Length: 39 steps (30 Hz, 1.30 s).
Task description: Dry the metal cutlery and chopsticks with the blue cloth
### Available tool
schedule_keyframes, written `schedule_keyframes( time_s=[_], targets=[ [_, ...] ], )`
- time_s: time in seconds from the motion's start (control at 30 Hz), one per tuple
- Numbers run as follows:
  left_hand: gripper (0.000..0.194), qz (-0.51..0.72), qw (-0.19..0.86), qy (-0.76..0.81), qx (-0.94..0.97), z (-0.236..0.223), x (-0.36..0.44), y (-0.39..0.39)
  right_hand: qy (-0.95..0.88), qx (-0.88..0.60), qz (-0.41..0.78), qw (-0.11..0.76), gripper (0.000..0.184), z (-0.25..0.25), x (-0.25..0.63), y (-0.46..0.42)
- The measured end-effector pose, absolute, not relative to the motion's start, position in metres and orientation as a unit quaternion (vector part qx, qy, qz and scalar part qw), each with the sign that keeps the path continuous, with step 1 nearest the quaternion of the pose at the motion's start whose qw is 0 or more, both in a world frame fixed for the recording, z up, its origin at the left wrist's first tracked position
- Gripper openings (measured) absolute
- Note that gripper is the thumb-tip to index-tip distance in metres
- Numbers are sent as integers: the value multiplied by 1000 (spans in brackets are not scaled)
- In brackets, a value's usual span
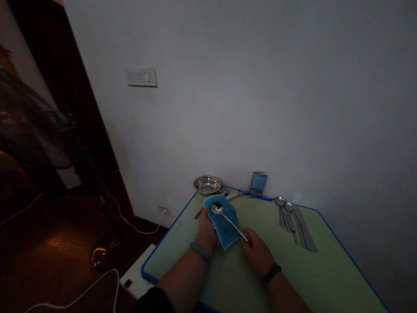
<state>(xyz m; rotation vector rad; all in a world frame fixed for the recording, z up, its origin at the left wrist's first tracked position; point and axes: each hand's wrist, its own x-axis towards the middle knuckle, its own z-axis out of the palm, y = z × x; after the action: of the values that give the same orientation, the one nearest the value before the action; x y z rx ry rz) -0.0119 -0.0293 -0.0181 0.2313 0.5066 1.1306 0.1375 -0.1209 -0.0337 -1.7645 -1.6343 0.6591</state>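
1. Green table [260, 213]: cutlery [304, 232] lies at right.
2. Left hand [206, 232] holds blue cloth [225, 237]; right hand [259, 254] grasps the spoon [232, 224] by its handle, above the cloth.
3. Risk: loosened right-hand grip could drop the spoon.

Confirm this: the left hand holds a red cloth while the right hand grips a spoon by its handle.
Wrong on the colour: the head view shows the cloth is blue, not red. The left hand does hold it, and the right hand grips the spoon by its handle.
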Motion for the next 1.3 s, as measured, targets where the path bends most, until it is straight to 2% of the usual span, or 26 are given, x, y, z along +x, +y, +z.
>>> schedule_keyframes(
  time_s=[0.2, 0.47, 0.7, 1.07, 1.3],
  targets=[
    [39, 530, 811, 214, 120, -21, -12, -29, -629, -678, 239, 296, 39, -32, 137, -122],
    [39, 529, 809, 227, 119, -21, -12, -28, -623, -690, 231, 286, 35, -31, 136, -122],
    [42, 526, 807, 236, 130, -18, -11, -30, -628, -671, 240, 313, 27, -34, 137, -121],
    [37, 519, 817, 205, 144, -20, -12, -30, -621, -661, 257, 334, 31, -39, 140, -118],
    [43, 516, 814, 228, 134, -17, -11, -32, -621, -659, 267, 329, 28, -39, 140, -119]
  ],
)
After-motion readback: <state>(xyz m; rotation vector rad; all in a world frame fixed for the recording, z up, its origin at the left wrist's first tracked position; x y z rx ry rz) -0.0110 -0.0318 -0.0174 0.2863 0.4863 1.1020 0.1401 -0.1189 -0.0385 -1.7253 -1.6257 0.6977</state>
